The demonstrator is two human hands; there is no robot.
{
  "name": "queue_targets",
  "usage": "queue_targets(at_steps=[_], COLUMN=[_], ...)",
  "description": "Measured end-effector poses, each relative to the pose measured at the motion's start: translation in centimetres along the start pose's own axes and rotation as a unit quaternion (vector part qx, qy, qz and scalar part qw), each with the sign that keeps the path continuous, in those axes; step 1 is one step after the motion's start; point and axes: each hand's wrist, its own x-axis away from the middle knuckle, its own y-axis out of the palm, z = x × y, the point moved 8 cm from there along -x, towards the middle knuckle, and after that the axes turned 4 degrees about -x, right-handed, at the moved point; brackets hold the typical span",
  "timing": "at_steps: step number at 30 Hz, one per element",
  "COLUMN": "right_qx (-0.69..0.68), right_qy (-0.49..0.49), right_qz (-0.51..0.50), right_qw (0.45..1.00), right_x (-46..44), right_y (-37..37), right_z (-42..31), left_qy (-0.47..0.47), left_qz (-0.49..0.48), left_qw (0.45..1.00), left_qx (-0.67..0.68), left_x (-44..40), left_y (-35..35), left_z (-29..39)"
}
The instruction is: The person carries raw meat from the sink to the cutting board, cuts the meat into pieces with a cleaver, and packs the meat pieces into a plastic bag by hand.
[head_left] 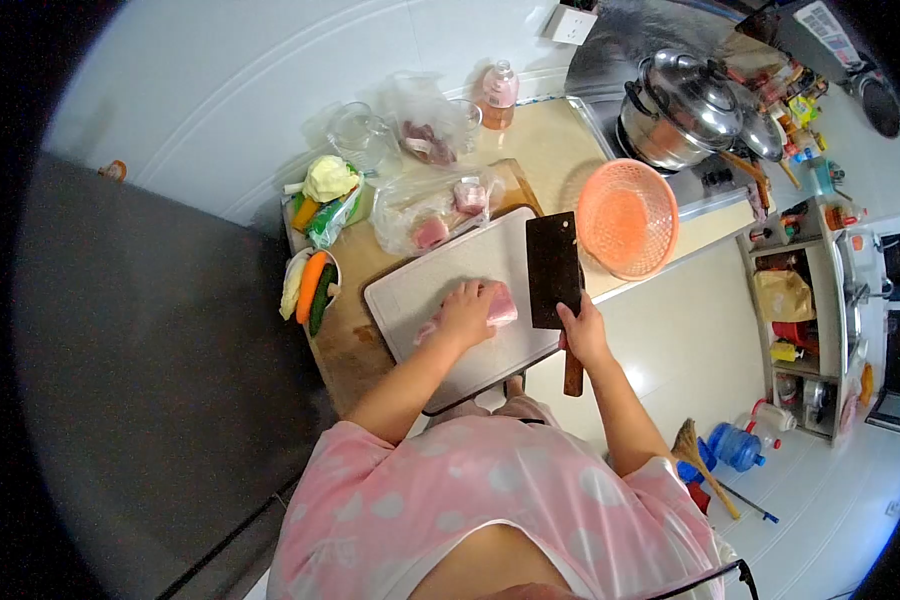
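A piece of raw pork (502,304) lies on a white cutting board (400,293). My left hand (466,313) rests on top of the meat, its fingers curved over it and gripping it. To the right, my right hand (583,330) holds a cleaver (552,268) by its wooden handle. The dark, broad blade stands over the board's right edge, apart from the meat. Behind the board, a clear plastic bag (395,215) lies with two pink meat chunks (431,233) on or in it.
An orange colander (627,220) sits right of the cleaver. A steel pot (670,115) is on the stove. Vegetables, among them a carrot (311,288), stand at the left. A bottle (500,95), a glass bowl (363,138) and another meat bag (428,140) line the wall.
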Motion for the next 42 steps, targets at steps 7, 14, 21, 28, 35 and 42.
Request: queue_targets(at_steps=[7,14,21,28,35,42], right_qx=[0.074,0.333,0.389,0.428,0.491,0.473], right_qy=[0.022,-0.152,-0.137,-0.132,-0.048,-0.071], right_qz=[-0.033,-0.072,-0.097,-0.118,-0.181,-0.176], right_qw=[0.996,0.928,0.906,0.886,0.851,0.861], right_x=[2.3,4.3,5.7,6.1,5.0,3.3], right_y=[-1.0,1.2,3.2,4.6,7.0,7.6], right_z=[-0.8,-1.9,-2.0,-1.9,-0.9,-1.8], left_qy=[-0.061,-0.049,0.015,-0.005,-0.032,-0.011], left_qz=[0.051,0.145,0.151,0.117,0.123,0.129], left_qw=[0.991,0.976,0.986,0.99,0.988,0.983], left_qx=[0.107,0.157,0.07,0.08,0.084,0.13], left_x=[-2.2,-0.3,1.2,1.0,1.0,0.5], left_y=[1.1,-0.2,-1.1,-0.7,-0.6,-0.7], left_z=[-0.8,-0.6,0.1,-0.3,-0.6,-0.9])
